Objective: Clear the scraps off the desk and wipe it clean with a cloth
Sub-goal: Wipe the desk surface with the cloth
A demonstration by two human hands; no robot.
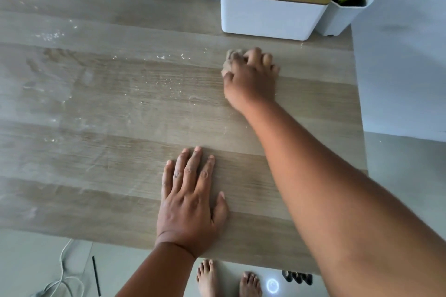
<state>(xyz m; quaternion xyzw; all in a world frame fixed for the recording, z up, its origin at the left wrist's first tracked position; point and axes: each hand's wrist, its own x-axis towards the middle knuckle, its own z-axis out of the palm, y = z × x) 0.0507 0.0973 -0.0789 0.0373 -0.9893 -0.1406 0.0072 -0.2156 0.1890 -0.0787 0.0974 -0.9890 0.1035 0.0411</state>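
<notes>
My right hand (251,75) reaches across the wooden desk (120,152) and grips a small bunched brownish cloth (230,56), pressing it on the surface just in front of the tissue box. Only the cloth's left edge shows beyond my fingers. My left hand (190,198) lies flat on the desk near its front edge, fingers straight and spread. Fine white crumbs (164,79) and pale smears (48,36) are scattered over the middle and left of the desk.
A white tissue box with a wooden lid (275,0) stands at the back right, a white pot with a green plant (347,0) beside it at the desk's corner. Below the front edge are bare feet (207,277), a white cable (60,277) and a dark comb-like object (298,277).
</notes>
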